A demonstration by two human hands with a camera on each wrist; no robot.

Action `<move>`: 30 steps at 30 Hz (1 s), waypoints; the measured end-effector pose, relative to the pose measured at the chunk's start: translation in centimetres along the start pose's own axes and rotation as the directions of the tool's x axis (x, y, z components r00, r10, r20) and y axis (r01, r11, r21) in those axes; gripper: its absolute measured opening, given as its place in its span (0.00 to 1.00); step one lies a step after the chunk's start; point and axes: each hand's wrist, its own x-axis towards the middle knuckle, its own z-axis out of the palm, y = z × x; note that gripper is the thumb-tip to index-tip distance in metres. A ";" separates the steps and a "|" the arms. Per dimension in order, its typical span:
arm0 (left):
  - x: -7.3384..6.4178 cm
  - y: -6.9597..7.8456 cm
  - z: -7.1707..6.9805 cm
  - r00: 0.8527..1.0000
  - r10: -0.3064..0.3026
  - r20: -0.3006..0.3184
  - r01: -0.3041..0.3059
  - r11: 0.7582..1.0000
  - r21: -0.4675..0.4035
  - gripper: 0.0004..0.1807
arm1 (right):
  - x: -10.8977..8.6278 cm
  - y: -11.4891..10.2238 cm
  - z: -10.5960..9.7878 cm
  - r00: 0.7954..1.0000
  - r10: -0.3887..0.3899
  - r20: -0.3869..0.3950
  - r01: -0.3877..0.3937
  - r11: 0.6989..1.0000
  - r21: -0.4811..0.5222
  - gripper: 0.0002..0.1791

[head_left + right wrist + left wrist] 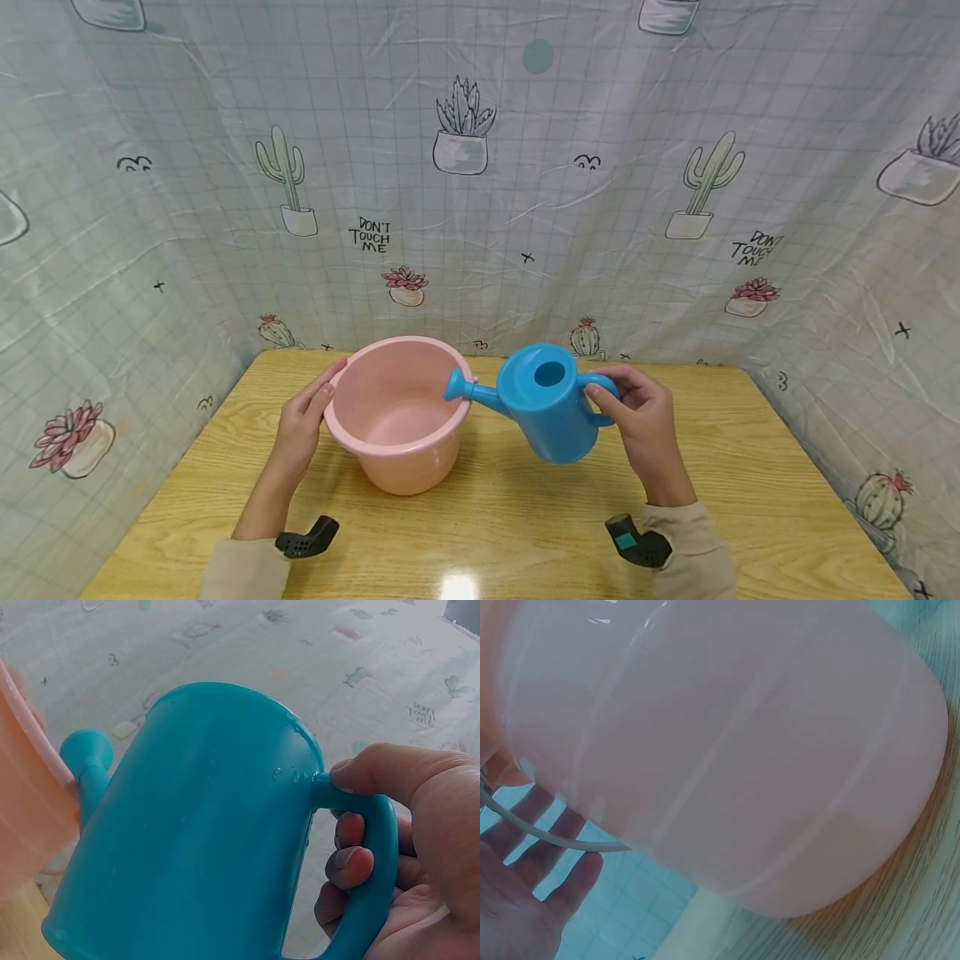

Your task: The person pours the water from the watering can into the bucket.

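Observation:
A pink plastic bucket (pixel 408 467) stands on the table left of the middle, its open top facing me. My left hand (pixel 303 417) grips its rim at the left side; in the left wrist view several fingers (pixel 570 889) lie along the outside, near the thin bail handle (pixel 562 841). My right hand (pixel 645 417) holds a blue watering can (pixel 551 425) by its handle (pixel 379 855), fingers curled round it and thumb on top. The can leans toward the bucket, and its spout's rose (pixel 456 386) reaches over the bucket's right rim. Water drops cling to the can near the handle.
The wooden table (pixel 480 542) has a light reflection near its front edge. A cloth printed with cacti and potted plants (pixel 525 208) hangs behind it and along both sides. Black wrist devices sit at the left cuff (pixel 307 540) and right cuff (pixel 637 543).

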 end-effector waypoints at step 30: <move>0.2 0.4 0.0 1.000 0.002 0.003 -0.002 1.000 -0.018 0.26 | 0.6 -0.3 0.0 1.000 0.010 0.002 -0.010 1.000 0.002 0.13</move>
